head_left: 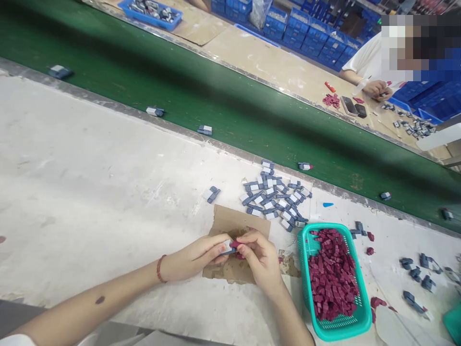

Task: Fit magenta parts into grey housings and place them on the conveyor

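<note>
Over a brown cardboard piece (223,223), my left hand (200,254) is closed around a small grey-and-white plastic part (227,247). My right hand (261,259) pinches a small dark red piece (235,244) against the end of that part. The fingers hide much of both pieces. Beyond the cardboard lies a loose pile of similar grey-and-white parts (270,192), with one part (212,193) apart on the left. To the right of my right hand stands a turquoise basket (304,283) filled with dark red pieces (333,274).
A green conveyor belt (223,96) crosses behind the table, carrying several scattered parts. On its far side a person's hands (378,90) hold a small part. More grey parts (414,274) lie right of the basket, near a blue sliver (328,204). A blue tray (173,23) stands far left.
</note>
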Motion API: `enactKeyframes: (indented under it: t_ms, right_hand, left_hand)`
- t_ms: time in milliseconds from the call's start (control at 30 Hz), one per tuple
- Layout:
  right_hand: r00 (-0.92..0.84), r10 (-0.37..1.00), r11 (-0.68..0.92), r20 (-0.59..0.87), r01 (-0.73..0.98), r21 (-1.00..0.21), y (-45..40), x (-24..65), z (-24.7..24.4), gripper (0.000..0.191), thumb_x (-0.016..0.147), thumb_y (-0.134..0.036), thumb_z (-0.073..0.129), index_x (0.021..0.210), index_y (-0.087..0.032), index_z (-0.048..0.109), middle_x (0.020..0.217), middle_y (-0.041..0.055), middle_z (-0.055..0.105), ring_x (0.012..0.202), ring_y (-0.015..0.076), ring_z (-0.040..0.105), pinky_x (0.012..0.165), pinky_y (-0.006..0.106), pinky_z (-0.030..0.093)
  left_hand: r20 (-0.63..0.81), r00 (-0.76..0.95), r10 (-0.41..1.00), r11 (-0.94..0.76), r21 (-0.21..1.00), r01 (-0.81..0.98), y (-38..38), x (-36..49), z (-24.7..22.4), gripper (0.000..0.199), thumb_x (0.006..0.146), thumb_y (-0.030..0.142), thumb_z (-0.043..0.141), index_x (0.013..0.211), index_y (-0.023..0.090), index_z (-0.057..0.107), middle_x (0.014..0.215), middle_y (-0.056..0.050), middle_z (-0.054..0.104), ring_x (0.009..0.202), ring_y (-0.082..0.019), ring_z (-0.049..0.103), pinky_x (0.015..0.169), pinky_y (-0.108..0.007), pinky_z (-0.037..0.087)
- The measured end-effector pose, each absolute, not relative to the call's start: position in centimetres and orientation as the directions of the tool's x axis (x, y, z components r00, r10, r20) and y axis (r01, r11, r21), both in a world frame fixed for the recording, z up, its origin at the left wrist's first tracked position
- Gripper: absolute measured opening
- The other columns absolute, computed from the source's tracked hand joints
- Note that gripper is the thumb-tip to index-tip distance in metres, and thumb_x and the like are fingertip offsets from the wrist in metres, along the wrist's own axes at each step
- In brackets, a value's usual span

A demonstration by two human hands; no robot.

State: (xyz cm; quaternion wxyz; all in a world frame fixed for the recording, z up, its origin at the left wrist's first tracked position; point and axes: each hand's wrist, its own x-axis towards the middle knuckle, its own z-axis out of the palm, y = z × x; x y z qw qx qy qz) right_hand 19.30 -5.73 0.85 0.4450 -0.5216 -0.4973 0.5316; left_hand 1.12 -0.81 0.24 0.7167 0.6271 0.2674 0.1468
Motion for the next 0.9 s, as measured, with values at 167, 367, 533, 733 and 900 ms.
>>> enactKeyframes:
  t_ms: [167, 367, 533, 733, 900]
  right_hand:
    - [-0.074, 0.994, -0.077, -0.087, 0.132, -0.988, -5.7, 19.1, 0.6, 0.011, 0.088, -0.027, 0.057, 0.087, -0.019, 0.065, 0.079, 0.0032, 0.069, 0.068, 0.0142, 0.064, 0.062, 0.024, 0.050]
    - [-0.112, 0.993, 0.053, 0.021, 0.290, -0.956, -5.6, 19.0, 0.9, 0.015, 0.089, -0.024, 0.055, 0.078, -0.019, 0.063, 0.078, 0.0043, 0.070, 0.071, 0.0156, 0.063, 0.066, 0.025, 0.049]
    - [-0.118, 0.987, -0.083, -0.113, 0.233, -0.969, -5.9, 19.4, 1.9, 0.014, 0.087, -0.030, 0.057, 0.087, -0.018, 0.065, 0.075, 0.0030, 0.069, 0.065, 0.0145, 0.063, 0.060, 0.023, 0.049]
    - [-0.066, 0.994, -0.064, -0.087, 0.301, -0.952, -6.1, 19.5, 3.1, 0.016, 0.090, -0.027, 0.053, 0.085, -0.018, 0.065, 0.078, 0.0038, 0.071, 0.069, 0.0153, 0.066, 0.064, 0.023, 0.052]
    - [0.076, 0.986, 0.072, 0.148, 0.606, -0.792, -10.1, 21.7, 4.5, 0.024, 0.093, -0.024, 0.049, 0.112, -0.023, 0.063, 0.092, 0.0068, 0.072, 0.080, 0.0199, 0.067, 0.071, 0.031, 0.054]
  left_hand:
    - [-0.199, 0.817, 0.542, 0.095, 0.980, 0.175, -0.8, 1.0, -0.2, 0.043, 0.097, 0.053, 0.022, 0.071, 0.022, 0.035, 0.064, 0.003, 0.038, 0.057, -0.014, 0.034, 0.057, -0.028, 0.031]
    - [-0.248, 0.806, 0.537, 0.090, 0.967, 0.237, -0.8, 1.1, -0.3, 0.040, 0.097, 0.049, 0.023, 0.071, 0.022, 0.035, 0.064, 0.003, 0.038, 0.056, -0.014, 0.035, 0.056, -0.027, 0.032]
    - [-0.217, 0.823, 0.525, 0.029, 0.971, 0.238, -0.6, 1.2, 0.6, 0.041, 0.097, 0.049, 0.022, 0.069, 0.021, 0.035, 0.063, 0.003, 0.039, 0.056, -0.014, 0.035, 0.055, -0.027, 0.032]
    - [-0.199, 0.865, 0.460, -0.157, 0.941, 0.299, 0.5, 1.6, 2.4, 0.037, 0.099, 0.042, 0.022, 0.076, 0.021, 0.041, 0.068, 0.000, 0.053, 0.059, -0.015, 0.049, 0.058, -0.025, 0.038]
    - [-0.110, 0.882, 0.458, -0.416, 0.851, 0.322, 5.0, 3.1, 3.7, 0.034, 0.099, 0.038, 0.029, 0.107, 0.020, 0.057, 0.104, -0.008, 0.069, 0.093, -0.022, 0.063, 0.082, -0.030, 0.046]
